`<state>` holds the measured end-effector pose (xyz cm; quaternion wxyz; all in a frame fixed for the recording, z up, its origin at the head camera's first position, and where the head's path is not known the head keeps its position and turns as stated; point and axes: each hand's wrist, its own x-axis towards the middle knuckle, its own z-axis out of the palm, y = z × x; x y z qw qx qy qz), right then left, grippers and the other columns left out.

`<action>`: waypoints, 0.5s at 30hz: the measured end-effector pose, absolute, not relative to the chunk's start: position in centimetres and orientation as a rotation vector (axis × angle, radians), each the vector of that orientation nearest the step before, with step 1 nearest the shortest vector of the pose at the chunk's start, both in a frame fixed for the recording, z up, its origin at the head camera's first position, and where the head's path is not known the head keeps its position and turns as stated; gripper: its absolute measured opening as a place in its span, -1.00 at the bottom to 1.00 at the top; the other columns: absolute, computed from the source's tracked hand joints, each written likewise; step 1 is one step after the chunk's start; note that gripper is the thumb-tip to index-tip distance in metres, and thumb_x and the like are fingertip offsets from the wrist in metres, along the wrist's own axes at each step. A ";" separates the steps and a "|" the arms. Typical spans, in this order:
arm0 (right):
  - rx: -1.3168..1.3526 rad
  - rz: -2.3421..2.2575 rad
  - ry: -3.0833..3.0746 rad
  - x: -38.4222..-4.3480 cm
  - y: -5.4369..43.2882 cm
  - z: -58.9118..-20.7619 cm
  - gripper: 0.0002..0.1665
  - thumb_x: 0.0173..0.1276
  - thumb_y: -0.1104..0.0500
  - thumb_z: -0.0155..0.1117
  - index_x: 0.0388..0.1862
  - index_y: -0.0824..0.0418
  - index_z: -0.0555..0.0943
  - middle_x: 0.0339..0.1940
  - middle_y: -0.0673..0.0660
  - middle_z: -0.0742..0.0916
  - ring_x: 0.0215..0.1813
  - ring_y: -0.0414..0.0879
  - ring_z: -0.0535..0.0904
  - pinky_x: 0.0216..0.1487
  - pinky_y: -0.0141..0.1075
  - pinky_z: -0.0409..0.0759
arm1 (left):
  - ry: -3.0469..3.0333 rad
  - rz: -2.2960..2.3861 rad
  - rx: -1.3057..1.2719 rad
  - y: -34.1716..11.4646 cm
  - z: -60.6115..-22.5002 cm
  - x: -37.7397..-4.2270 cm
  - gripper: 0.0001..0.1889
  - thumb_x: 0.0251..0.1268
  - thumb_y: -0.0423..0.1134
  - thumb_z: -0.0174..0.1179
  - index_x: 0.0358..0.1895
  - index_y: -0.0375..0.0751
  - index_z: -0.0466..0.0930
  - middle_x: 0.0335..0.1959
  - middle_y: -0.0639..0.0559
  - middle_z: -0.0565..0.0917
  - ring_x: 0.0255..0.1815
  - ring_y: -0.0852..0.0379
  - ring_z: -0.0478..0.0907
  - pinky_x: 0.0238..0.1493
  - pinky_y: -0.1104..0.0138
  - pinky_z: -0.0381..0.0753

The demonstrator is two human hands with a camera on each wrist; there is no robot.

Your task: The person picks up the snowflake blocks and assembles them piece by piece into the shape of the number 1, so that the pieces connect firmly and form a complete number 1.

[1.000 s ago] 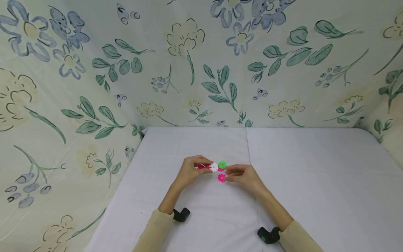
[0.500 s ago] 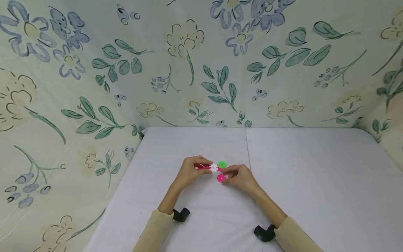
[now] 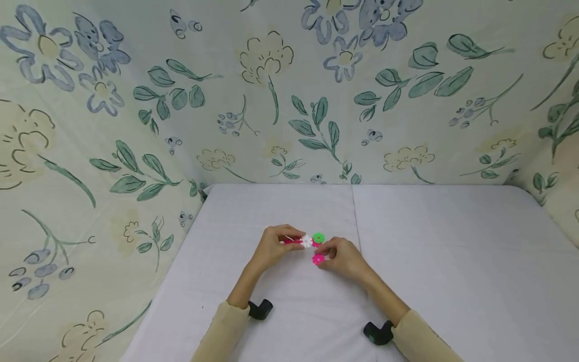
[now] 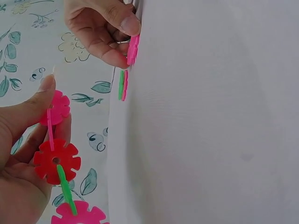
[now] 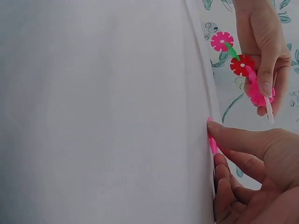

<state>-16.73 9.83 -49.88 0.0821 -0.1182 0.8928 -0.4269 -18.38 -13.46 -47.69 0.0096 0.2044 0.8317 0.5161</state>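
Note:
In the head view my left hand (image 3: 273, 246) pinches a chain of notched flower-shaped plastic discs, with a white disc (image 3: 306, 241) at its tip. The left wrist view shows a pink disc (image 4: 61, 106) between the fingers, then a red disc (image 4: 57, 161), a green disc (image 4: 65, 189) and a pink disc (image 4: 79, 215) slotted together. My right hand (image 3: 346, 259) has thumb and fingertip on the edges of a loose pink disc (image 3: 318, 259), low over the table. Just beyond its fingers lie a loose green disc (image 3: 318, 237) and another pink disc (image 3: 316, 245), partly overlapped by the green one.
A white cloth covers the table (image 3: 452, 241). Floral fabric (image 3: 271, 100) hangs behind it and along the left side. Black wrist mounts (image 3: 379, 333) stick out inward from both beige sleeves (image 3: 223, 332).
My right hand has shifted left, its thumb and finger coming round the near pink disc, which has slid slightly toward me. My left hand and its chain stay nearly still.

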 end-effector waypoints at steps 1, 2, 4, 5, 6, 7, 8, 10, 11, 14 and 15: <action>-0.369 -1.274 2.663 -16.7 9.9 -49.9 -0.71 0.06 0.28 0.68 -0.21 0.16 0.80 -0.32 0.04 0.71 -0.33 -0.13 0.48 -0.32 -0.37 0.45 | 2.598 1.611 0.635 -13.5 -47.7 -18.4 -0.69 0.12 -0.32 0.55 -0.02 -0.14 0.84 -0.15 0.02 0.82 -0.10 0.12 0.73 -0.06 0.42 0.69; -0.389 -1.281 2.655 -16.7 9.9 -49.9 -0.71 0.07 0.29 0.67 -0.22 0.16 0.78 -0.34 0.04 0.70 -0.34 -0.14 0.49 -0.33 -0.37 0.47 | 2.597 1.613 0.631 -13.5 -47.7 -18.4 -0.69 0.12 -0.32 0.55 -0.03 -0.14 0.84 -0.16 0.02 0.82 -0.10 0.11 0.73 -0.06 0.42 0.69; -0.441 -1.296 2.635 -16.7 10.2 -49.9 -0.71 0.08 0.30 0.66 -0.22 0.16 0.75 -0.37 0.05 0.71 -0.36 -0.15 0.52 -0.34 -0.39 0.51 | 2.595 1.617 0.625 -13.5 -47.7 -18.3 -0.70 0.11 -0.32 0.55 -0.04 -0.13 0.84 -0.16 0.02 0.81 -0.10 0.09 0.72 -0.07 0.42 0.68; -0.475 -1.305 2.623 -16.7 10.3 -50.0 -0.71 0.09 0.30 0.65 -0.21 0.16 0.74 -0.38 0.04 0.72 -0.36 -0.15 0.54 -0.34 -0.40 0.53 | 2.594 1.618 0.621 -13.5 -47.6 -18.3 -0.70 0.11 -0.32 0.55 -0.04 -0.12 0.84 -0.17 0.02 0.81 -0.10 0.08 0.72 -0.08 0.41 0.67; -0.495 -1.313 2.608 -16.6 10.4 -49.9 -0.71 0.11 0.31 0.64 -0.20 0.16 0.74 -0.39 0.04 0.72 -0.36 -0.16 0.56 -0.33 -0.41 0.55 | 2.592 1.620 0.617 -13.5 -47.6 -18.3 -0.70 0.11 -0.32 0.55 -0.04 -0.12 0.85 -0.17 0.02 0.81 -0.10 0.07 0.72 -0.08 0.41 0.67; -0.518 -1.320 2.596 -16.6 10.5 -50.0 -0.71 0.12 0.31 0.63 -0.18 0.17 0.75 -0.40 0.04 0.73 -0.36 -0.16 0.57 -0.32 -0.41 0.57 | 2.588 1.626 0.614 -13.5 -47.6 -18.3 -0.70 0.10 -0.33 0.55 -0.04 -0.12 0.85 -0.17 0.01 0.81 -0.10 0.05 0.72 -0.08 0.39 0.68; -0.536 -1.329 2.584 -16.6 10.6 -50.0 -0.71 0.13 0.32 0.63 -0.16 0.16 0.77 -0.40 0.04 0.73 -0.35 -0.16 0.59 -0.30 -0.41 0.59 | 2.586 1.626 0.614 -13.4 -47.6 -18.3 -0.70 0.11 -0.33 0.55 -0.05 -0.12 0.85 -0.17 0.00 0.81 -0.09 0.05 0.72 -0.07 0.38 0.68; -0.559 -1.354 2.571 -16.5 10.9 -50.0 -0.71 0.16 0.32 0.61 -0.13 0.15 0.80 -0.39 0.02 0.75 -0.33 -0.16 0.61 -0.27 -0.40 0.61 | 2.583 1.624 0.618 -13.4 -47.5 -18.3 -0.70 0.11 -0.33 0.55 -0.05 -0.11 0.85 -0.16 -0.01 0.81 -0.09 0.04 0.73 -0.06 0.36 0.69; -0.560 -1.367 2.568 -16.4 11.0 -50.0 -0.72 0.17 0.30 0.60 -0.12 0.13 0.81 -0.38 0.02 0.75 -0.32 -0.16 0.61 -0.25 -0.40 0.62 | 2.581 1.623 0.620 -13.4 -47.5 -18.3 -0.70 0.11 -0.33 0.55 -0.04 -0.12 0.85 -0.16 -0.01 0.81 -0.09 0.05 0.73 -0.06 0.36 0.69; -0.529 -1.443 2.547 -16.3 11.4 -49.9 -0.75 0.22 0.28 0.57 -0.11 0.10 0.83 -0.32 0.03 0.78 -0.31 -0.16 0.63 -0.23 -0.39 0.64 | 2.588 1.612 0.640 -13.4 -47.4 -18.4 -0.70 0.12 -0.34 0.54 -0.04 -0.14 0.84 -0.16 0.01 0.82 -0.10 0.10 0.73 -0.07 0.39 0.70; -0.514 -1.477 2.535 -16.3 11.6 -49.9 -0.75 0.23 0.27 0.57 -0.10 0.10 0.83 -0.30 0.03 0.80 -0.31 -0.16 0.64 -0.22 -0.40 0.64 | 2.589 1.612 0.648 -13.5 -47.3 -18.4 -0.70 0.12 -0.34 0.54 -0.04 -0.15 0.84 -0.16 0.00 0.82 -0.11 0.11 0.73 -0.09 0.40 0.69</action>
